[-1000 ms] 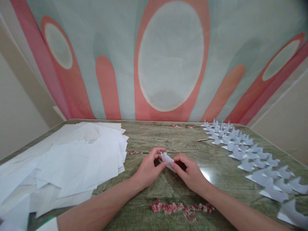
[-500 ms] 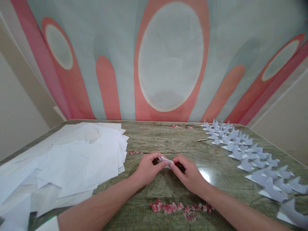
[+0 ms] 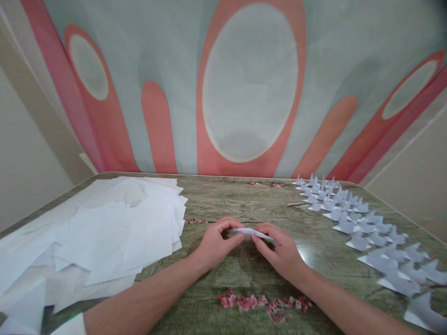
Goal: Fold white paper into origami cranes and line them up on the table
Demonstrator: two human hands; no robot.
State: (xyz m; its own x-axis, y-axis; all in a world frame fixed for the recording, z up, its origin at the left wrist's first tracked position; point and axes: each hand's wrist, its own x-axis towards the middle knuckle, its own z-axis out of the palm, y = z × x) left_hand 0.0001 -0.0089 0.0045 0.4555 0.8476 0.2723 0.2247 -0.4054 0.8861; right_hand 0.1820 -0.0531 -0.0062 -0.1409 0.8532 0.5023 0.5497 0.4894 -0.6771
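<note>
Tabletop (image 3: 223, 197) with wood-grain pattern stands before a coral-and-grey backdrop (image 3: 249, 86).

Two hands (image 3: 213, 244), one folded paper (image 3: 249, 231)

The folded paper (image 3: 249, 231) is white, the tabletop (image 3: 226, 200) greenish wood-grain.

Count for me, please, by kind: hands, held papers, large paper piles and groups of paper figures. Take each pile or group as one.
Left hand and right hand: 2
Held folded paper: 1
Large paper pile: 1
Group of paper figures: 1 (figures overlap, not counted singly)
Total: 5
</note>
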